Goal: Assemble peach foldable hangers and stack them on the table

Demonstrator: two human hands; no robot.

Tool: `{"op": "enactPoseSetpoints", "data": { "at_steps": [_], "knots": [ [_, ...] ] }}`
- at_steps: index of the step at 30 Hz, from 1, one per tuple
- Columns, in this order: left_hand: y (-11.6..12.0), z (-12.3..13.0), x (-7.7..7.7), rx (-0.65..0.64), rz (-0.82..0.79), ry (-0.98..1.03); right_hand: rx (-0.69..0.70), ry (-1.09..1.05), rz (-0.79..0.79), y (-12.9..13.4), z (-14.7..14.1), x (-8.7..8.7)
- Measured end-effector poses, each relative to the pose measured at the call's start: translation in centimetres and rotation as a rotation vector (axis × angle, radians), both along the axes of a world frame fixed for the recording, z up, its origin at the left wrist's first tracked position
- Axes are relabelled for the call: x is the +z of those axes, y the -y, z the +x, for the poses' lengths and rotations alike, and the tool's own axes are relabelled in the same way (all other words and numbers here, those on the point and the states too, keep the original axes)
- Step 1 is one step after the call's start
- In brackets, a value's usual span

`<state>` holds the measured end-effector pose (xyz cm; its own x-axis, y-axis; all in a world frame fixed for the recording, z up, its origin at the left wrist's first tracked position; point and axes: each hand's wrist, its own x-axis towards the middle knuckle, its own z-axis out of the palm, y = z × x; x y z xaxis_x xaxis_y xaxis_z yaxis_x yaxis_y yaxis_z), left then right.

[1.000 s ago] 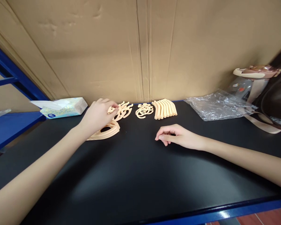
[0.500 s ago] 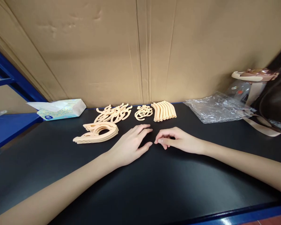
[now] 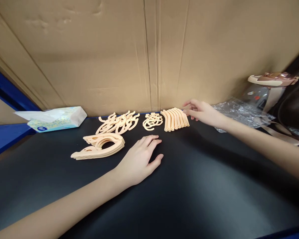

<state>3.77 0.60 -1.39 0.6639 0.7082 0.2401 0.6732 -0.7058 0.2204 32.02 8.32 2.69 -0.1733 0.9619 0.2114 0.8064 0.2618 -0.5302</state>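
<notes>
My left hand point(image 3: 142, 159) lies on the black table with its fingers apart, and it holds nothing. To its left is a stack of beige plastic folding hangers point(image 3: 107, 154). My right hand point(image 3: 198, 111) hovers at the right end of a row of curved beige hanger arms point(image 3: 173, 120), fingers loosely bent and apart, nothing seen between them. Whether its fingertips touch the last arm I cannot tell. Left of that row sits a small pile of beige hooks point(image 3: 152, 121). Farther left is a heap of loose beige hanger pieces point(image 3: 119, 122).
A tissue pack point(image 3: 59, 119) stands at the back left of the black table point(image 3: 189, 192). At the back right are a crumpled clear plastic bag point(image 3: 235, 113), a bottle with a brown lid point(image 3: 276, 79) and a strap. A cardboard wall point(image 3: 102, 59) rises behind.
My right hand has moved away from beside the left hand, forward and right to the row of hanger arms. My left hand stays in place. The view has shifted slightly.
</notes>
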Motion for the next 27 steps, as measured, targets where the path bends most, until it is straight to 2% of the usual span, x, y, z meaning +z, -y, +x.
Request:
{"op": "enactPoseSetpoints", "data": {
  "at_steps": [3,6,12,20,27],
  "knots": [
    [0.0,0.0,0.2,0.003,-0.014,0.002,-0.106,0.132,-0.043,-2.5,0.8,0.2],
    [0.1,0.1,0.3,0.009,-0.029,0.002,-0.174,0.236,-0.119,-3.8,0.6,0.1],
    [0.1,0.1,0.3,0.009,-0.028,-0.002,-0.168,0.290,-0.270,-4.6,-0.3,-0.4],
    [0.2,0.0,0.3,0.013,-0.042,-0.033,-0.161,0.235,-0.263,-5.4,-0.2,-1.5],
    [0.1,-0.2,0.2,0.004,-0.042,-0.034,-0.186,0.288,-0.199,-5.1,-0.7,-1.3]
  ]
}}
